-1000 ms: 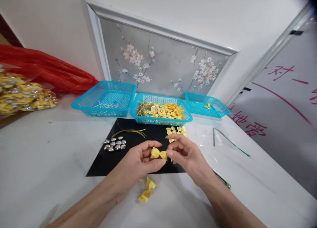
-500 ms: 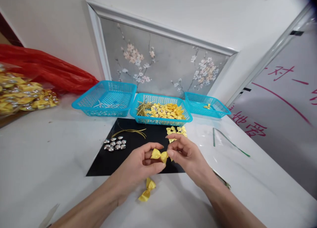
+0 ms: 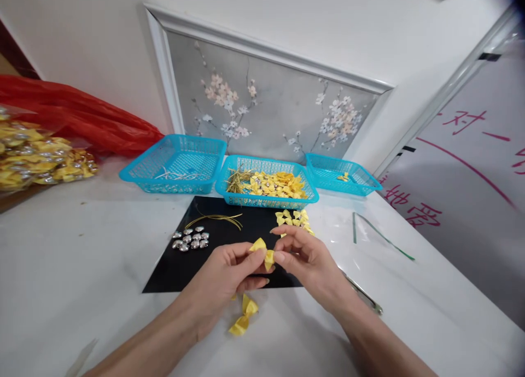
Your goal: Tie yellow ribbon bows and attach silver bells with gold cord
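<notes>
Pinching yellow bow [image 3: 269, 260] between thumb and fingers of left hand [image 3: 223, 267], over black mat [image 3: 174, 273]. Touching its right end with thumb of right hand [image 3: 308, 262], holding index up and apart, curling the others; can't tell if pinching from behind. Taking held bow as clock centre: see silver hearts [image 3: 195, 243] at 9 on mat, gold wires [image 3: 215, 217] at 10, laid-out bows [image 3: 296, 222] between 1 and 2, filled blue basket [image 3: 266, 203] at 12, loose bow [image 3: 248, 307] on white table [image 3: 102, 267] between 6 and 7.
</notes>
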Tool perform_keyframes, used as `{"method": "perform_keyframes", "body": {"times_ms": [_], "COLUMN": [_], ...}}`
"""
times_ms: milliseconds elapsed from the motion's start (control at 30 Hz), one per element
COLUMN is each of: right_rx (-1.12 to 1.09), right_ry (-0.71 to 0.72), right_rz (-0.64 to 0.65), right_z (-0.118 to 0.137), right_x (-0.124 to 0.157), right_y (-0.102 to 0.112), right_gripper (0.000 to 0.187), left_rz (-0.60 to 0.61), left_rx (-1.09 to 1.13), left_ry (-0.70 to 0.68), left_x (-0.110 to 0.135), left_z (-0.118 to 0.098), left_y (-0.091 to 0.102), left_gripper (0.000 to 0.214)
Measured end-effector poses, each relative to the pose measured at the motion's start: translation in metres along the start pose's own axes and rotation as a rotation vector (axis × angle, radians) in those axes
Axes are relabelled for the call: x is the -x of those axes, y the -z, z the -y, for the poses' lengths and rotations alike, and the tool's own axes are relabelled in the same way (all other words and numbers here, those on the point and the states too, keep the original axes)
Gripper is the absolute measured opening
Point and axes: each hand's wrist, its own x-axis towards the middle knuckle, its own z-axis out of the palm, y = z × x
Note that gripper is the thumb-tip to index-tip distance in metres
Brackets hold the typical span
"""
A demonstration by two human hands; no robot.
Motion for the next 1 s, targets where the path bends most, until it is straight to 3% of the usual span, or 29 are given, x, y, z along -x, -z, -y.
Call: {"method": "perform_keyframes", "body": {"times_ms": [133,367,433,567,767,1000], "right_rx": [0.066,0.048,0.046,0.044,-0.028,-0.183], "right_ry": [-0.035,-0.037,-0.041,-0.047,-0.056,-0.089], "right_rz": [0.033,0.020,0.021,0.007,0.006,-0.029], "right_z": [-0.003,-0.012,-0.013,-0.014,-0.014,-0.012], "right_x": [0.001,0.001,0.001,0.000,0.001,0.001], "right_y": [-0.003,-0.009,-0.010,-0.009,-0.008,-0.012], "right_gripper": [0.026,0.026,0.028,0.031,0.030,0.031], "left_rz": [-0.078,-0.035,-0.026,0.028,-0.020,0.110], "left_rx": [-0.128,-0.395,-0.416,-0.232,-0.065,0.277], "left_ry": [-0.058,-0.257,-0.254,-0.123,-0.083,0.039], "left_x": [-0.002,-0.004,-0.003,0.000,0.001,0.001], "left_z": [-0.001,0.008,0.007,-0.001,-0.003,0.005], "left_y": [-0.005,-0.005,-0.005,-0.005,-0.006,-0.009], "left_gripper": [0.025,0.027,0.027,0.021,0.025,0.020]}}
